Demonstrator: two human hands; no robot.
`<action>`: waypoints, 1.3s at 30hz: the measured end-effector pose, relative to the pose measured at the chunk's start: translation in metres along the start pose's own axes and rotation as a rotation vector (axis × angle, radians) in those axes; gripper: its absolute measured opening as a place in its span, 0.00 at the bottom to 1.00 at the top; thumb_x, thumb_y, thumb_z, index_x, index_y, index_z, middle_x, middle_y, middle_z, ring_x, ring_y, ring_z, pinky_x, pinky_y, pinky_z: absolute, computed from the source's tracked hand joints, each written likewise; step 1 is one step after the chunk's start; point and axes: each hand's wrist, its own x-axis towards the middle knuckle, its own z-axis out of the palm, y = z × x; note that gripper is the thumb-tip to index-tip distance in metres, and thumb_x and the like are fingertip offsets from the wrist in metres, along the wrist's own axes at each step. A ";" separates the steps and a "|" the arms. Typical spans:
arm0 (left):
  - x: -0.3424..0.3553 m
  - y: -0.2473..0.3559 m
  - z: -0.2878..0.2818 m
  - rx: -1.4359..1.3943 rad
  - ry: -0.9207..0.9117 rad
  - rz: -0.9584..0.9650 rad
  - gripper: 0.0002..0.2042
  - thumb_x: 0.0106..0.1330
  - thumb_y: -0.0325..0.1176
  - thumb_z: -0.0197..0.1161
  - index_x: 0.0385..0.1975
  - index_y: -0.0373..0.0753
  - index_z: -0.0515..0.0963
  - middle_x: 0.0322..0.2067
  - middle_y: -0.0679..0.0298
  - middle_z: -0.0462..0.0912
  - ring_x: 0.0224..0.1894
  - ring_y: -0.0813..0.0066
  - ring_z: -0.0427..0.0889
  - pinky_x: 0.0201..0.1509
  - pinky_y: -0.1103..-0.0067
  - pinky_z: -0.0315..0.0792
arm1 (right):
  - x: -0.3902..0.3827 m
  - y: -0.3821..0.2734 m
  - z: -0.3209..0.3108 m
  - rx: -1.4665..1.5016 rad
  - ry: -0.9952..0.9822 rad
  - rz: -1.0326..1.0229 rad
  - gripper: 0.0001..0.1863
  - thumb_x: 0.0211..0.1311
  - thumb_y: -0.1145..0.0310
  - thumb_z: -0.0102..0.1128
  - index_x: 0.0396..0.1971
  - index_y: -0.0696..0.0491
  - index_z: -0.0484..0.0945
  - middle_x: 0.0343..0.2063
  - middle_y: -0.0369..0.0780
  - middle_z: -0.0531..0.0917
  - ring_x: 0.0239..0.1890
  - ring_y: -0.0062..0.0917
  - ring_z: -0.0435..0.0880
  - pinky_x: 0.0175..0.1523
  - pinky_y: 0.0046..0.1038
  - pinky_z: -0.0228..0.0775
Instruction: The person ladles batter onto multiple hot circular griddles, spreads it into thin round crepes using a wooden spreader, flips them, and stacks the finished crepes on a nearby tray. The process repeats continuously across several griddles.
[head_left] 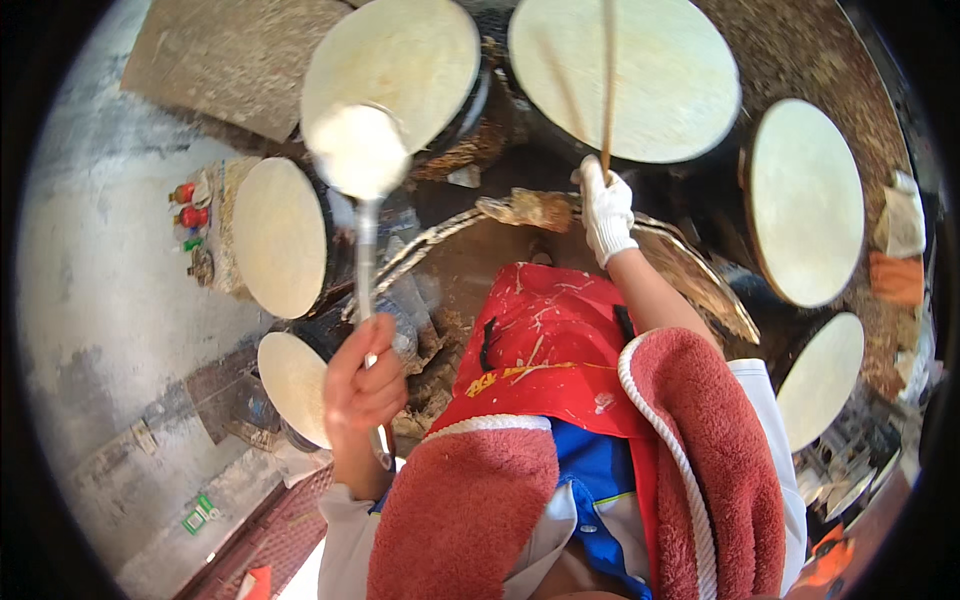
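Note:
My bare left hand (pixel 368 385) is closed around the handle of a long metal ladle (pixel 366 250). White batter (pixel 358 150) fills the ladle's bowl, which appears over the edge of the far left round griddle (pixel 395 65). In a white glove, my right hand (pixel 606 212) grips a thin wooden stick (pixel 608 90). The stick reaches up across the far middle griddle (pixel 670 75); its lower end is hidden in the glove. Both griddles carry a pale, smooth round layer.
More pale-topped round griddles curve around me, at left (pixel 282 238) and right (pixel 806 205). A crusted curved rim (pixel 690 265) runs in front of my red apron (pixel 550 340). Red-topped containers (pixel 190 205) stand by the left wall. An orange cloth (pixel 895 278) lies far right.

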 end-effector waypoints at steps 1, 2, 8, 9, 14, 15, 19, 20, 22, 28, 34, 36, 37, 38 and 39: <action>0.007 0.004 -0.011 -0.029 0.042 0.002 0.13 0.78 0.43 0.37 0.30 0.46 0.59 0.10 0.76 0.53 0.06 0.87 0.52 0.06 0.85 0.49 | 0.006 -0.007 0.020 0.128 0.051 0.061 0.22 0.61 0.48 0.59 0.20 0.52 0.75 0.12 0.31 0.69 0.10 0.15 0.62 0.14 0.22 0.51; 0.011 0.006 -0.020 -0.180 0.048 -0.006 0.13 0.78 0.43 0.37 0.30 0.46 0.59 0.10 0.77 0.53 0.06 0.88 0.53 0.06 0.85 0.50 | 0.010 -0.014 0.038 0.255 0.107 0.133 0.23 0.61 0.48 0.59 0.18 0.52 0.73 0.12 0.32 0.70 0.08 0.17 0.62 0.13 0.23 0.51; 0.013 0.027 -0.057 -0.109 0.022 0.060 0.14 0.78 0.44 0.37 0.30 0.46 0.60 0.10 0.77 0.54 0.07 0.87 0.54 0.07 0.85 0.51 | 0.036 -0.027 0.036 0.743 0.366 0.172 0.16 0.61 0.59 0.61 0.21 0.50 0.68 0.13 0.33 0.69 0.09 0.19 0.60 0.14 0.24 0.54; 0.011 0.031 -0.059 -0.113 0.016 0.062 0.14 0.78 0.44 0.36 0.31 0.46 0.60 0.11 0.76 0.54 0.07 0.87 0.55 0.07 0.85 0.51 | 0.040 -0.025 0.023 0.732 0.359 0.203 0.16 0.61 0.59 0.62 0.21 0.49 0.68 0.13 0.32 0.68 0.09 0.19 0.60 0.14 0.24 0.54; 0.011 0.046 -0.060 -0.121 -0.008 0.034 0.14 0.78 0.45 0.35 0.29 0.46 0.58 0.10 0.75 0.54 0.05 0.86 0.53 0.07 0.83 0.50 | 0.067 -0.039 -0.070 0.545 0.514 0.025 0.18 0.56 0.57 0.67 0.20 0.50 0.68 0.11 0.33 0.67 0.09 0.22 0.62 0.15 0.27 0.54; 0.013 0.048 -0.059 -0.094 0.017 0.046 0.15 0.78 0.45 0.35 0.29 0.46 0.58 0.10 0.76 0.53 0.05 0.86 0.52 0.06 0.83 0.50 | 0.072 -0.053 -0.089 0.407 0.586 -0.045 0.19 0.56 0.55 0.66 0.20 0.51 0.68 0.11 0.33 0.67 0.10 0.23 0.63 0.15 0.28 0.54; 0.019 0.058 -0.055 -0.048 0.053 0.067 0.15 0.78 0.45 0.35 0.29 0.47 0.57 0.09 0.77 0.50 0.05 0.87 0.50 0.05 0.84 0.48 | 0.071 -0.109 -0.121 -0.126 0.679 -0.207 0.24 0.56 0.47 0.62 0.31 0.58 0.79 0.18 0.37 0.77 0.18 0.24 0.72 0.27 0.28 0.66; 0.021 0.061 -0.054 0.013 0.089 0.071 0.15 0.78 0.45 0.35 0.29 0.47 0.57 0.09 0.77 0.49 0.05 0.88 0.49 0.05 0.84 0.48 | 0.066 -0.114 -0.112 -0.264 0.655 -0.365 0.26 0.56 0.46 0.63 0.32 0.59 0.81 0.21 0.37 0.80 0.21 0.24 0.75 0.31 0.28 0.69; 0.026 0.066 -0.051 0.088 0.087 0.064 0.15 0.78 0.45 0.35 0.29 0.47 0.57 0.09 0.78 0.48 0.05 0.88 0.48 0.04 0.84 0.48 | 0.051 -0.110 -0.076 -0.642 0.435 -0.373 0.29 0.55 0.46 0.66 0.36 0.63 0.80 0.34 0.45 0.85 0.36 0.27 0.81 0.45 0.28 0.71; 0.035 0.072 -0.045 0.056 0.085 0.019 0.14 0.78 0.45 0.35 0.29 0.47 0.57 0.09 0.78 0.46 0.05 0.89 0.47 0.05 0.84 0.47 | 0.035 -0.082 0.012 -1.111 0.027 -0.722 0.22 0.53 0.61 0.68 0.47 0.52 0.75 0.43 0.49 0.76 0.38 0.46 0.81 0.45 0.40 0.73; 0.040 0.075 -0.048 0.143 0.106 -0.033 0.12 0.77 0.44 0.40 0.30 0.47 0.61 0.10 0.78 0.48 0.06 0.88 0.48 0.07 0.84 0.51 | 0.048 -0.105 0.009 -1.301 -0.066 -0.879 0.07 0.63 0.66 0.52 0.36 0.51 0.78 0.34 0.49 0.80 0.35 0.42 0.82 0.41 0.38 0.75; 0.042 0.077 -0.050 0.158 0.096 -0.051 0.12 0.77 0.43 0.40 0.30 0.47 0.61 0.10 0.78 0.48 0.06 0.88 0.48 0.07 0.84 0.52 | 0.046 -0.124 0.005 -1.355 -0.067 -0.810 0.07 0.62 0.67 0.52 0.36 0.51 0.78 0.32 0.49 0.81 0.32 0.42 0.83 0.39 0.38 0.76; 0.043 0.078 -0.051 0.160 0.085 -0.057 0.12 0.77 0.43 0.40 0.30 0.47 0.61 0.10 0.78 0.48 0.06 0.88 0.48 0.07 0.84 0.52 | 0.046 -0.137 0.002 -1.334 -0.023 -0.798 0.07 0.63 0.68 0.52 0.35 0.51 0.78 0.30 0.50 0.81 0.29 0.43 0.83 0.37 0.38 0.76; 0.045 0.078 -0.051 0.119 0.056 -0.073 0.12 0.77 0.43 0.40 0.30 0.47 0.61 0.10 0.78 0.48 0.06 0.88 0.48 0.07 0.84 0.52 | 0.048 -0.152 0.000 -1.332 0.042 -0.889 0.08 0.65 0.66 0.52 0.35 0.53 0.78 0.28 0.47 0.81 0.25 0.39 0.82 0.33 0.36 0.76; 0.046 0.078 -0.051 0.131 0.066 -0.088 0.12 0.77 0.43 0.40 0.30 0.47 0.61 0.10 0.78 0.49 0.06 0.88 0.48 0.07 0.84 0.52 | 0.050 -0.167 -0.005 -1.260 0.021 -0.828 0.10 0.65 0.64 0.55 0.36 0.54 0.80 0.29 0.46 0.82 0.26 0.36 0.82 0.35 0.35 0.75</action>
